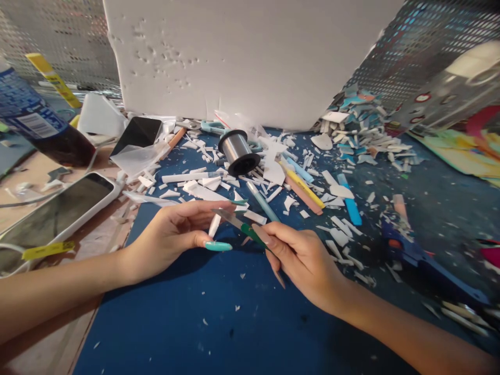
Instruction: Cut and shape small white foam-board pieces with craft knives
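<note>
My left hand [172,234] pinches a small white piece [214,225], perhaps foam, between its thumb and fingers. In my right hand [300,258] is a craft knife [250,230] with a green handle, mostly covered by the fingers. Its thin metal blade [229,217] points left and up, its tip close beside the white piece; whether the two touch I cannot tell. Both hands are above a dark blue work surface [219,323]. White offcuts [203,192] lie just behind the hands.
A wire spool [239,152] stands among scraps, near colored sticks [300,187]. At right lie a blue glue gun [425,260] and a scrap heap [363,125]. A phone [70,208], a dark phone [136,136] and a cola bottle [42,120] are at left. Behind rises a white board [250,57].
</note>
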Motion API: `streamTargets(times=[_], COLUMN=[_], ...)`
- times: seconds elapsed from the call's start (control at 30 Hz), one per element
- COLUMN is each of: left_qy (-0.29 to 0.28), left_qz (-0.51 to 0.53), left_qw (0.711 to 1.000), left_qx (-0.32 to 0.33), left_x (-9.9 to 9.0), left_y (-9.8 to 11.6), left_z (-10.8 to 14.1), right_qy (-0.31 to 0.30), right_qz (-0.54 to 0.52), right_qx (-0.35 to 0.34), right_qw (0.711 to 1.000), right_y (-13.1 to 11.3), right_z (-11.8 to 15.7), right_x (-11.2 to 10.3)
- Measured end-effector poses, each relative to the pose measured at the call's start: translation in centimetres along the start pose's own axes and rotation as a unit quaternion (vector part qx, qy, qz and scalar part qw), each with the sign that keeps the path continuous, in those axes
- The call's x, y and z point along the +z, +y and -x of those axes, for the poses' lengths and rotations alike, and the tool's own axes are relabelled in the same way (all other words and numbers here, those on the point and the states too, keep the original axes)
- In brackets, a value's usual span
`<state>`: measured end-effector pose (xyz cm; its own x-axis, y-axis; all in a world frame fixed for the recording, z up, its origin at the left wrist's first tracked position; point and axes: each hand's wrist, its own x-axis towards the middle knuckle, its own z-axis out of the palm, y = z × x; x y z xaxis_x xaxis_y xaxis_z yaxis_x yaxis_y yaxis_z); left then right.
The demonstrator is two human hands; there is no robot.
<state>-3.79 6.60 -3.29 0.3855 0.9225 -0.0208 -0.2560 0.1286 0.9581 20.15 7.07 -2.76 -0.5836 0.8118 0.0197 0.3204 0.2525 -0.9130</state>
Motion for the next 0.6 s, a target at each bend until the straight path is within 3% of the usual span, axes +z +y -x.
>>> streamTargets(times=[0.2,0.6], left_qy=[0.032,0.019], left_qz=[-0.069,-0.094], left_qw=[0.997,0.995], left_qx=[-0.027,-0.034], left_x=[0.11,0.08], left_y=[0.4,0.27], left_z=[0.18,0.25], right_qy=[-0.002,0.008], right_qz=[0.033,0.062], right_qx=[0.0,-0.019], right_qw=[0.999,0.998], right_y=[-0.07,-0.53], right_z=[0.07,0.01], right_x=[-0.1,0.27])
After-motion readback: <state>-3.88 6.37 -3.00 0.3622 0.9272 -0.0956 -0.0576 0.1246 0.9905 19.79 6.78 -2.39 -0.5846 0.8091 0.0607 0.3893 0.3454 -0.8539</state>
